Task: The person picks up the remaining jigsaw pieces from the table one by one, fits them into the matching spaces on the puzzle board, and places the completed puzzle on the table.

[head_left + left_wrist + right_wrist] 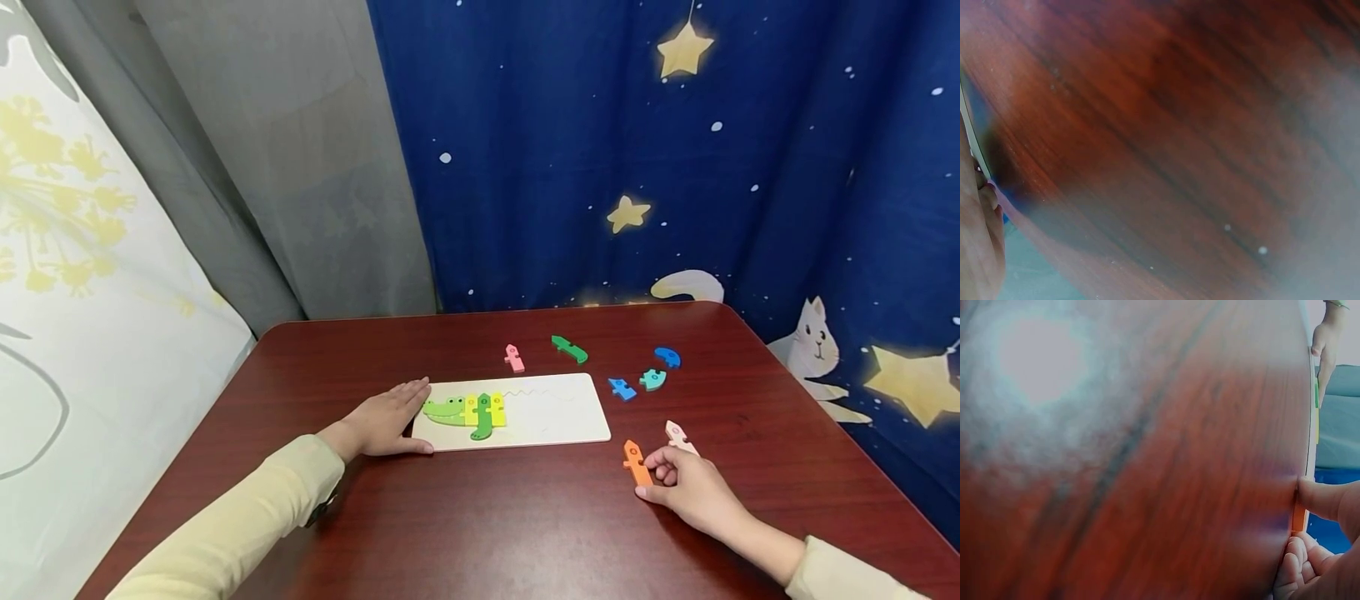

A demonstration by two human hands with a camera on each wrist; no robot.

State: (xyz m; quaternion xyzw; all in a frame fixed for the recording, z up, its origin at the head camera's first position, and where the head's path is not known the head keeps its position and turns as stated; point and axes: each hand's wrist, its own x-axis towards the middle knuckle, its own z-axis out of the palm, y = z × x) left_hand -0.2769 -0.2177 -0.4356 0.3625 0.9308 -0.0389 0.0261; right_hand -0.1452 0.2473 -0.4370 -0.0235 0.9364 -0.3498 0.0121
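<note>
A white puzzle board [558, 412] lies on the table with a crocodile's head [446, 410] and several green and yellow body pieces joined in a row on its left part. My left hand [386, 419] rests at the board's left edge, fingers extended and thumb apart. To the right of the board, my right hand [696, 487] pinches an orange puzzle piece [634, 460] between thumb and index finger. In the right wrist view the orange piece [1299, 515] shows between thumb and finger, low at the tabletop. A pale pink piece [678, 437] lies just beyond the right hand, partly hidden.
Behind the board lie a pink piece [513, 358] and a green piece [570, 348]. Right of it are a blue piece [622, 389], a teal piece [652, 380] and a darker blue piece [667, 357]. A curtain [540, 208] hangs behind the reddish-brown table [480, 517].
</note>
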